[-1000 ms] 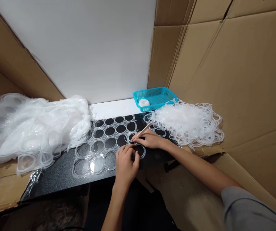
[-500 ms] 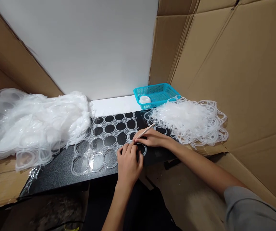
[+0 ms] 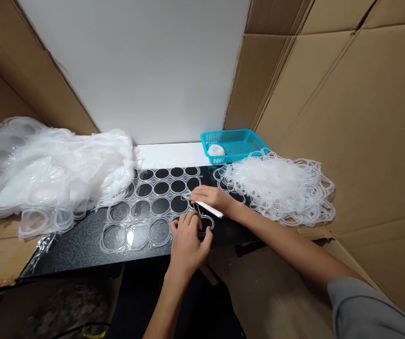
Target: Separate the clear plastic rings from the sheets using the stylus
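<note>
A clear plastic sheet of joined rings (image 3: 160, 205) lies flat on the black speckled tabletop (image 3: 78, 249), several rows deep. The fingertips of my left hand (image 3: 188, 238) rest on its near right part, thumb spread away from them beside a near ring. Just beyond, my right hand (image 3: 211, 197) grips a thin white stick (image 3: 209, 208), whose free end points right and toward me. The stick's other end is hidden under the fingers. A loose ring edge (image 3: 186, 196) shows at the right fingertips.
A large heap of clear ring sheets (image 3: 64, 172) covers the left side. On the right is a tangled pile of ring scraps (image 3: 276, 186). Behind it stands a turquoise basket (image 3: 239, 157) holding a white roll-like piece (image 3: 216, 150). Cardboard walls (image 3: 346, 117) enclose the sides.
The white stick has swung from pointing up and away to pointing right and toward me. My right hand has turned over slightly; my left thumb has spread a little. The view has shifted slightly.
</note>
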`<action>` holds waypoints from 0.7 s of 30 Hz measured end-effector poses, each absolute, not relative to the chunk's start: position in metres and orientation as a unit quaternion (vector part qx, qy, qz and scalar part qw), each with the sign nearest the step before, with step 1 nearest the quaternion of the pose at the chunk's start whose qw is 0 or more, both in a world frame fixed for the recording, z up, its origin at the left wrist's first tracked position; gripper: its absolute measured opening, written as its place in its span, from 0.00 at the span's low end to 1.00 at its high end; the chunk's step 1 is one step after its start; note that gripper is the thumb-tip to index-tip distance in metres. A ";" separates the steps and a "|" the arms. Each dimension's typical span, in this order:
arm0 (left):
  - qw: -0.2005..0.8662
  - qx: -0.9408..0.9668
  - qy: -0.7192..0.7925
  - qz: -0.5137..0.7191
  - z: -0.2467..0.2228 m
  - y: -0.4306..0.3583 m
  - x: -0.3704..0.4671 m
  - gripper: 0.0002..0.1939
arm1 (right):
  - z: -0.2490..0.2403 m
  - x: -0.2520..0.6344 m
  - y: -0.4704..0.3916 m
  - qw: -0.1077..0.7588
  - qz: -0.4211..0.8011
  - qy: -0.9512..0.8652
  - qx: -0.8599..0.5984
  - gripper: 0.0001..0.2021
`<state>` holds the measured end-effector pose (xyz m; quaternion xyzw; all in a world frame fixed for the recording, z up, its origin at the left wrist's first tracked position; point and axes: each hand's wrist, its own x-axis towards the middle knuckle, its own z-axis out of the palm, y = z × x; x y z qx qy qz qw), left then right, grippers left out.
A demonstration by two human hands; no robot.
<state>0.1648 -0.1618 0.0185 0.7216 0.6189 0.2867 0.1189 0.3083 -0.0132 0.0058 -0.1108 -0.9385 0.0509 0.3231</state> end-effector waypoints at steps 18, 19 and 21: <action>0.162 0.739 0.587 0.288 0.020 -0.170 0.158 0.08 | 0.038 0.275 0.065 0.405 0.106 -0.818 -0.395 0.16; 0.174 0.740 0.582 0.288 0.022 -0.170 0.156 0.07 | 0.036 0.272 0.063 0.418 0.129 -0.805 -0.402 0.17; 0.204 0.739 0.566 0.301 0.025 -0.168 0.149 0.04 | 0.032 0.266 0.056 0.440 0.181 -0.783 -0.401 0.17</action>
